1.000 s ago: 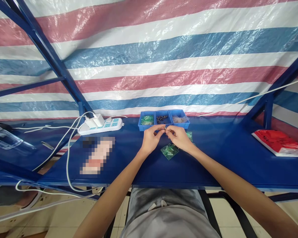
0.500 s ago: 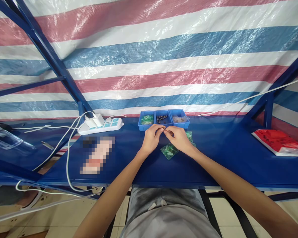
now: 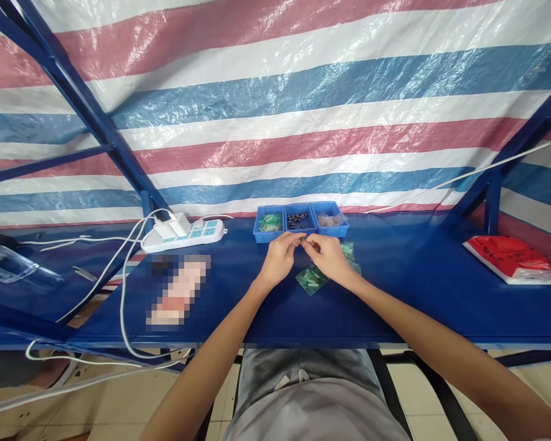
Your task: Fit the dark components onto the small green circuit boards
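Observation:
My left hand [image 3: 279,257] and my right hand [image 3: 327,254] meet fingertip to fingertip over the blue table, just in front of three blue bins. Both are closed in a pinch around something tiny and dark, too small to make out. The left bin [image 3: 256,236] has green packets in it, the middle bin [image 3: 298,208] small dark cylindrical parts, and the right bin [image 3: 342,231] clear plastic bags with small pieces. Small green packets [image 3: 311,280] lie on the table beneath and beside my right hand, which partly hides them.
A white power strip [image 3: 188,237] with plugged-in chargers stands at the back left, its white cables [image 3: 123,294] looping over the table edge. A red and white package [image 3: 512,260] lies at the right. Blue metal frame bars [image 3: 128,165] rise before a striped tarp.
My hands stay together in nearly the same place, with only slight finger movement. The whole view has shifted a little.

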Demonstrator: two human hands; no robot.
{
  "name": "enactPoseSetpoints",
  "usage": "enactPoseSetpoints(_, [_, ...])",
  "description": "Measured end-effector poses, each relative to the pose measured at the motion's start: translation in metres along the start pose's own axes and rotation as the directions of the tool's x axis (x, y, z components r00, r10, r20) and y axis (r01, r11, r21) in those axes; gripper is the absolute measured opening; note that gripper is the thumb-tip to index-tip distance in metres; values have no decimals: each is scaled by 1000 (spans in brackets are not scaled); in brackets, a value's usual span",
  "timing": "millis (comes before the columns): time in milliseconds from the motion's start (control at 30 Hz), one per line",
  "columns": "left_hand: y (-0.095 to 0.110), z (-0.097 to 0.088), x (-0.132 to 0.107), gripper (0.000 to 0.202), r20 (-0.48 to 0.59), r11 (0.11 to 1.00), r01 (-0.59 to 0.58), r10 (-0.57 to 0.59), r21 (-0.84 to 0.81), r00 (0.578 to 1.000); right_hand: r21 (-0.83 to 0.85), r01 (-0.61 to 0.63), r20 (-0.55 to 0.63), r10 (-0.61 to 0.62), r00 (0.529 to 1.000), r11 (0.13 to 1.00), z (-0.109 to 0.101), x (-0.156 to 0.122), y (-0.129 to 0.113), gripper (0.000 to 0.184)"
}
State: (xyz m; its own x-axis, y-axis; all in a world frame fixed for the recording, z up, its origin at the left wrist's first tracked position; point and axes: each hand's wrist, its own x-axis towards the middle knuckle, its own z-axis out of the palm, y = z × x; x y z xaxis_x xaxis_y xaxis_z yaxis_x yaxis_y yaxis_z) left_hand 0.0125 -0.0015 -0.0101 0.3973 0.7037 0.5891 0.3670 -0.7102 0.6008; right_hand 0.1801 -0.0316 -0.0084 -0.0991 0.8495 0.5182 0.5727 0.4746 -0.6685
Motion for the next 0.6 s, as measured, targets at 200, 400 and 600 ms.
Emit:
enactPoseSetpoints(200, [3, 0, -2, 31, 42, 991, 25, -31, 132, 999, -25, 7, -1, -7, 1000, 1000, -2, 1, -1, 30])
enactPoseSetpoints(400, [7, -1, -3, 29, 59, 961, 60, -78, 269, 995, -30, 25, 0, -25, 1000, 999, -4, 1, -1, 30])
enactPoseSetpoints(600, [12, -3, -5, 25, 77, 945, 42, -70, 324, 995, -9, -5, -4, 5, 1000, 1000, -7, 2, -2, 28])
